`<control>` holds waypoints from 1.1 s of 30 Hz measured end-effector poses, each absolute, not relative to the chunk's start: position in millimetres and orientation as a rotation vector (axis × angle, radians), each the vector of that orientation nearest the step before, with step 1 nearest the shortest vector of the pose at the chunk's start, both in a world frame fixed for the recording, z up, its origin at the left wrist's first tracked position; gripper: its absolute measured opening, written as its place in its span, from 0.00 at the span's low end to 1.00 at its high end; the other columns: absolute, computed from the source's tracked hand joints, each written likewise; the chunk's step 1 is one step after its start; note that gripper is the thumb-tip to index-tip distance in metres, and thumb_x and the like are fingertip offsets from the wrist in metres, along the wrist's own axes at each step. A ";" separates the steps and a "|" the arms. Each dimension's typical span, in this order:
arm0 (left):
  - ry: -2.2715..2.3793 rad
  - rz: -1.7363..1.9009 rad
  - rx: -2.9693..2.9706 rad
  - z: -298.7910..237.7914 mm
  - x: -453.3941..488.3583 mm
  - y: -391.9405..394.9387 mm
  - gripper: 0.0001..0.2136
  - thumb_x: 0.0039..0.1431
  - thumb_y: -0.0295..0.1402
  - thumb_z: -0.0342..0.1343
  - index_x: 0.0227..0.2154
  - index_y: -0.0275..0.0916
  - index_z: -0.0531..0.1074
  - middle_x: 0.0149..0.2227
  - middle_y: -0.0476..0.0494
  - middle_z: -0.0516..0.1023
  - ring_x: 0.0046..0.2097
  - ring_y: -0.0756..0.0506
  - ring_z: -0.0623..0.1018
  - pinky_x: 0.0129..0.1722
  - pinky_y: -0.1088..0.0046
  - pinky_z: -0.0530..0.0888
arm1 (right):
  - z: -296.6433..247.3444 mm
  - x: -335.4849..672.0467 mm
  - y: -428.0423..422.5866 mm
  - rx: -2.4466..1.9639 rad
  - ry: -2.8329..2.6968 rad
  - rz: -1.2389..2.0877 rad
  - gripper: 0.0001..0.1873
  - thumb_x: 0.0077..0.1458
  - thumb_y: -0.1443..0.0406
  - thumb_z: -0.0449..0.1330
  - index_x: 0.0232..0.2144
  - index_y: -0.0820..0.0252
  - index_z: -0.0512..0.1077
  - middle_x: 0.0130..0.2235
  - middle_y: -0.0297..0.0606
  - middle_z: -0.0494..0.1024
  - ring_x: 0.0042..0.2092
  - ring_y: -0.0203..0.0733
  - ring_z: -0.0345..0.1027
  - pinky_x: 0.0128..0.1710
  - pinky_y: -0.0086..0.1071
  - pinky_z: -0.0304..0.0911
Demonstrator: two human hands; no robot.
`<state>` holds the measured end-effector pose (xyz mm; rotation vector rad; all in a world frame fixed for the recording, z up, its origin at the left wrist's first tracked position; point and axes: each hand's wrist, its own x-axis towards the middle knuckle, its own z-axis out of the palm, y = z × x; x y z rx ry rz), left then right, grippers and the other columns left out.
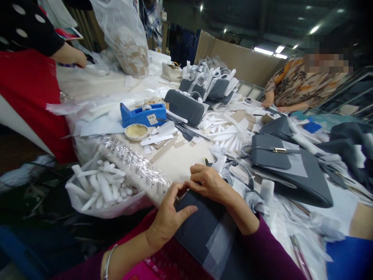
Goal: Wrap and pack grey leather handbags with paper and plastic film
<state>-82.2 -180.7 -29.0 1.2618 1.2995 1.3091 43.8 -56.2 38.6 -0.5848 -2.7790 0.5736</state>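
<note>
Hands on the top rim of a flat dark grey leather-look handbag
It lies tilted toward us, well nearer than the blue plastic tape dispenser, probably so our lap steadies it. Our left hand pinches the rim with the thumb flat on the face, and our right hand curls tight on the same rim. Right of the dispenser rests a grey handbag with gold clasp.

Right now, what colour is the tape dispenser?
The tape dispenser is blue; the head view shows it best.
</note>
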 end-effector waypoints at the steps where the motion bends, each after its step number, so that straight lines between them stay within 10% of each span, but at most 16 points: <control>1: 1.274 1.327 1.247 -30.5 -82.1 -181.4 0.20 0.53 0.37 0.61 0.47 0.41 0.63 0.44 0.44 0.70 0.48 0.43 0.71 0.49 0.67 0.68 | 37.7 44.1 -55.5 -0.581 -2.776 0.575 0.20 0.58 0.67 0.57 0.15 0.61 0.60 0.24 0.30 0.60 0.29 0.32 0.56 0.30 0.28 0.49; 15: 1.328 1.183 1.325 -21.1 -90.6 -173.9 0.09 0.54 0.36 0.59 0.34 0.39 0.66 0.36 0.47 0.67 0.41 0.46 0.69 0.44 0.69 0.67 | 35.0 41.3 -52.9 -0.695 -2.865 0.614 0.19 0.60 0.66 0.54 0.16 0.62 0.63 0.24 0.32 0.64 0.30 0.32 0.58 0.30 0.28 0.50; 22: 1.184 1.103 1.356 -11.5 -84.2 -136.4 0.29 0.44 0.36 0.66 0.50 0.38 0.64 0.52 0.39 0.69 0.55 0.39 0.67 0.57 0.59 0.63 | 31.0 44.2 -52.5 -0.716 -2.865 0.582 0.17 0.63 0.67 0.48 0.22 0.61 0.65 0.26 0.34 0.66 0.30 0.34 0.59 0.32 0.29 0.54; 33: 1.333 0.976 1.411 -17.2 -84.3 -135.4 0.32 0.49 0.43 0.61 0.55 0.36 0.64 0.58 0.35 0.66 0.60 0.37 0.65 0.61 0.61 0.59 | 103.3 141.9 -79.7 -1.173 -1.318 0.237 0.21 0.61 0.56 0.50 0.53 0.58 0.65 0.52 0.42 0.69 0.54 0.44 0.63 0.56 0.41 0.55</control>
